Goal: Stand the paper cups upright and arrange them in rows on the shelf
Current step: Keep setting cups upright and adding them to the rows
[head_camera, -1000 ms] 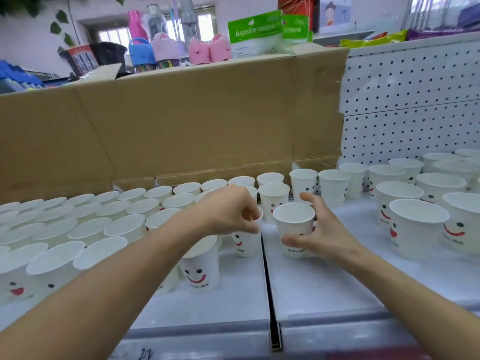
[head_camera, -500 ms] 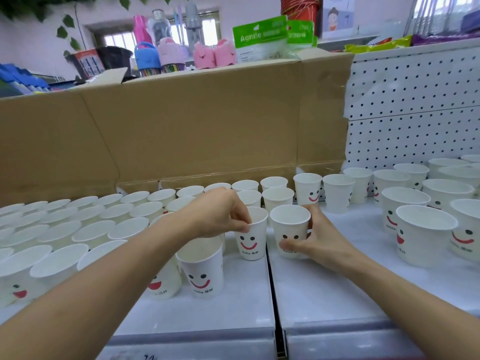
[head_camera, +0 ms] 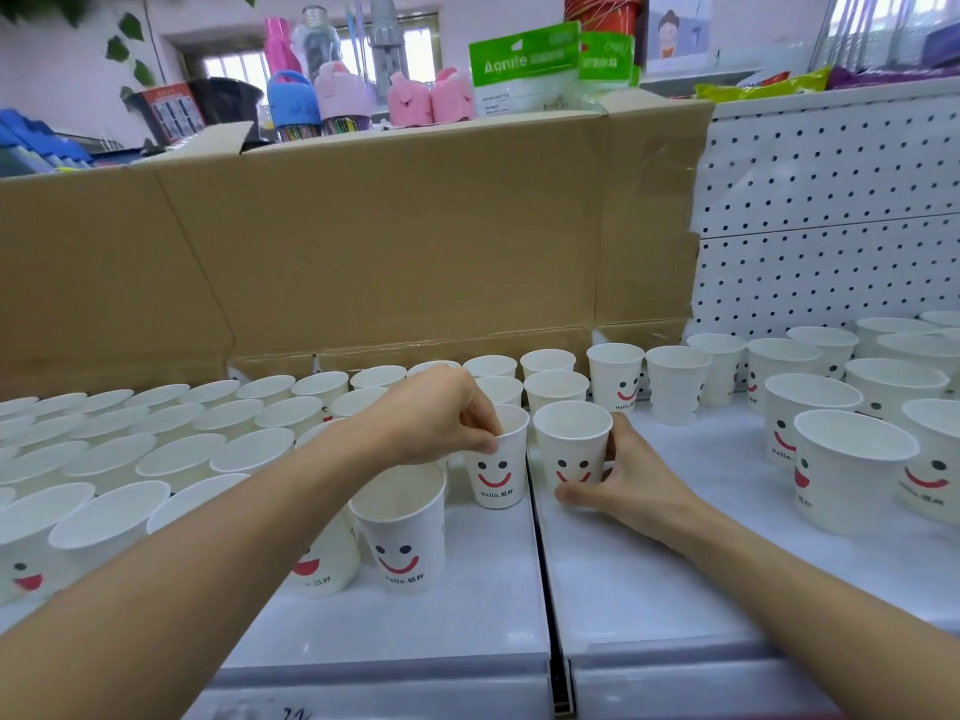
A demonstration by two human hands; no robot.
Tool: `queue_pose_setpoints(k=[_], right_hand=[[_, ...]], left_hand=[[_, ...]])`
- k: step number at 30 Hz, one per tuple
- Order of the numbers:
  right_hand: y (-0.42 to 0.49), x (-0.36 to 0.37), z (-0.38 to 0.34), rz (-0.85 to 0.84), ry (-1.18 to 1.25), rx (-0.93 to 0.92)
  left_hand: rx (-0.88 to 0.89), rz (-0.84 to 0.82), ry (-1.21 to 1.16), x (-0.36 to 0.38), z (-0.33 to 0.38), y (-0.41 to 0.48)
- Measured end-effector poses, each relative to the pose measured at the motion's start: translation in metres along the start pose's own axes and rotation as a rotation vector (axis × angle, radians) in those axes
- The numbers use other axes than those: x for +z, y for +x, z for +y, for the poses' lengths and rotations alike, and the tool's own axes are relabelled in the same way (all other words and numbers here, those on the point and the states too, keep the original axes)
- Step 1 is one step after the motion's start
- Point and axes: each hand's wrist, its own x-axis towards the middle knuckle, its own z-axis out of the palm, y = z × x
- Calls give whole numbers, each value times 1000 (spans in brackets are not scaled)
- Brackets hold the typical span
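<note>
Step in hand: placing and squaring up two cups in the middle columns. Left hand pinches the rim of a white paper cup with a printed smiley face, fingers clenched on the rim's near-left edge. That cup stands upright on the white shelf, just left of the dark seam between the two shelf panels. Right hand wraps a second white smiley paper cup from its right side, thumb low across the front, fingers closed on the wall. It is also upright, just right of the seam. The two cups sit just beside each other, faces toward the camera.

Next move, my read: let go of both without tipping, lifting straight off the rim on the left since thin paper deforms.

Around:
- Dense rows of upright white cups to the left, two more close under the left forearm. Easy to knock on withdrawal.
- Looser, uneven cups on the right, probably need aligning next.
- Brown cardboard sheet and white pegboard back panel close off the rear.
</note>
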Motion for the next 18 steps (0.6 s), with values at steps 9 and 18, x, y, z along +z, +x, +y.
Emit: queue_pose_setpoints(k=[9, 18], right_hand=[[4, 5, -3, 18, -7, -36], [-8, -4, -13, -24, -39, 55]], left_hand=[[-8, 6, 28, 1, -3, -1], [-29, 78, 127, -12, 18, -12]])
